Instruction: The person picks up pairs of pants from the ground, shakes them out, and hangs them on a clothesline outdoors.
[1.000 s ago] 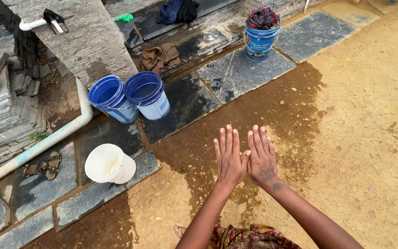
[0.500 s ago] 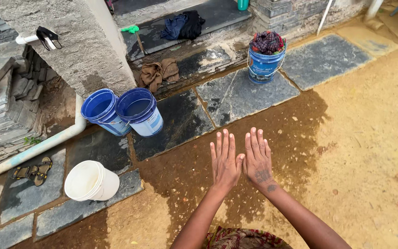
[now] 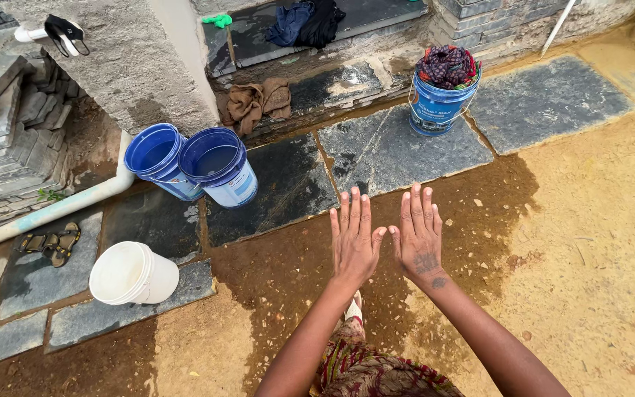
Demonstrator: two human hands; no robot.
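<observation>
Well apart, blue buckets (image 3: 200,165) beyond empty hands (image 3: 387,242).

Blue buckets (image 3: 218,165) + white bucket (image 3: 132,274): smooth plastic, slight gloss. Paving slabs (image 3: 398,151): dark stone, rough, wet sheen in patches. Ground (image 3: 597,242): gritty sand/dirt, matt, damp-dark nr slabs. Brown rag (image 3: 259,103): crumpled cloth. Pillar (image 3: 123,62): rough grey concrete. Pipe (image 3: 75,202): smooth plastic.

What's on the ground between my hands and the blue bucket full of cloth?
Nothing: the head view shows only wet soil and a dark stone slab between the hands and bucket.
</observation>
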